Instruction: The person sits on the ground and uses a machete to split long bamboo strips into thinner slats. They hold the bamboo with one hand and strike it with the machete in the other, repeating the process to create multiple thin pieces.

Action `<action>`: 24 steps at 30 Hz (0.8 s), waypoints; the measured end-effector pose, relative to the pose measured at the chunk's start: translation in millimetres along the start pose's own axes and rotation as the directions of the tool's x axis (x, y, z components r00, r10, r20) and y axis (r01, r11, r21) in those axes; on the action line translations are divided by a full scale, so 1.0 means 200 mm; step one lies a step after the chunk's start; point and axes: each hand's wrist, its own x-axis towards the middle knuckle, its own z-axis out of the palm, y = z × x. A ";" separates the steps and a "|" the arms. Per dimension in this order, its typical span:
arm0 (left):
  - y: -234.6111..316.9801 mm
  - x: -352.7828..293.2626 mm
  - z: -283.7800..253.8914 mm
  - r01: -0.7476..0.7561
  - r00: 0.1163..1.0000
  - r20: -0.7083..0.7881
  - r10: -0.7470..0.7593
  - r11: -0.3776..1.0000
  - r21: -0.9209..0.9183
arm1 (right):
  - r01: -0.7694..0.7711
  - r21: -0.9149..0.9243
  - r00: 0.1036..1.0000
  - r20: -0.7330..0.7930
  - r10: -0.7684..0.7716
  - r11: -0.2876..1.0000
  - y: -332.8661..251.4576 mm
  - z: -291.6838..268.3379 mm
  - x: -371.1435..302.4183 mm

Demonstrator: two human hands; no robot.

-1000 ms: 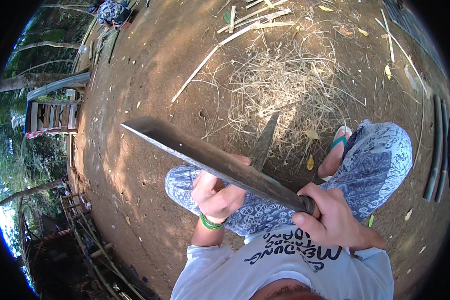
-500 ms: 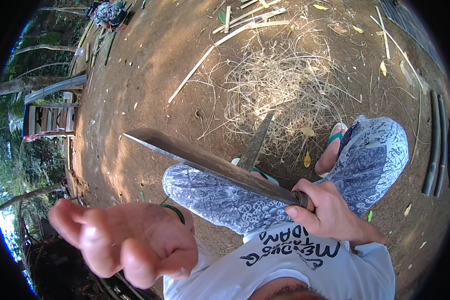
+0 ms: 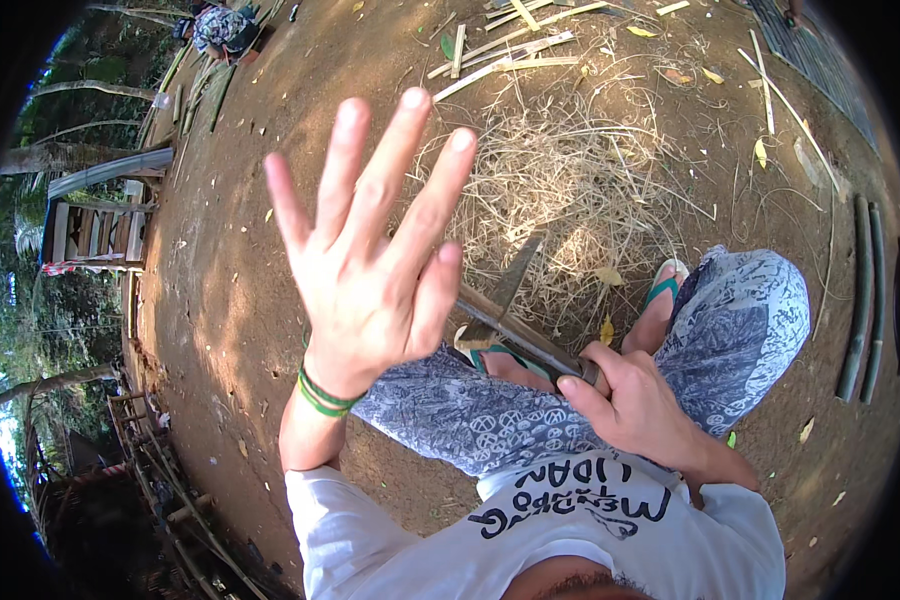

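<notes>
My right hand [image 3: 635,405] is wrapped round the handle of a machete above my lap. The machete's blade [image 3: 542,348] points up and left, its far part hidden behind my left hand. My left hand [image 3: 375,270] is raised with its fingers spread, holding nothing, with green and yellow bands at the wrist. Beyond the blade, a narrow dark flat strip [image 3: 518,272] rises from beside my left foot toward a heap of pale, curly shavings [image 3: 560,180]. Whether the strip touches the blade, I cannot tell.
Pale split strips [image 3: 515,60] lie past the heap. Two dark poles [image 3: 860,300] rest on the ground at right, below a corrugated sheet [image 3: 815,65]. A person [image 3: 220,32] crouches at far left near more poles. A small wooden shelter [image 3: 100,225] stands at left.
My left hand has swung up and right from the lower left, its fingers spreading. The machete's blade now passes behind it, and its visible part slopes more steeply. My right hand keeps its grip.
</notes>
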 end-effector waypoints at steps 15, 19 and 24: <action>0.06 -0.40 0.22 -0.011 0.952 -0.239 -0.193 0.757 -0.653 | 0.008 0.008 1.000 -0.009 -0.008 1.000 0.06 0.08 0.20; 0.01 -0.39 0.26 -0.009 0.948 -0.239 -0.209 0.736 -0.677 | -0.060 -0.136 0.990 -0.133 0.042 0.989 0.32 0.15 0.37; -0.03 -0.44 0.31 0.000 0.935 -0.249 -0.254 0.700 -0.714 | -0.239 -0.158 0.969 -0.099 0.225 0.958 0.45 0.20 0.49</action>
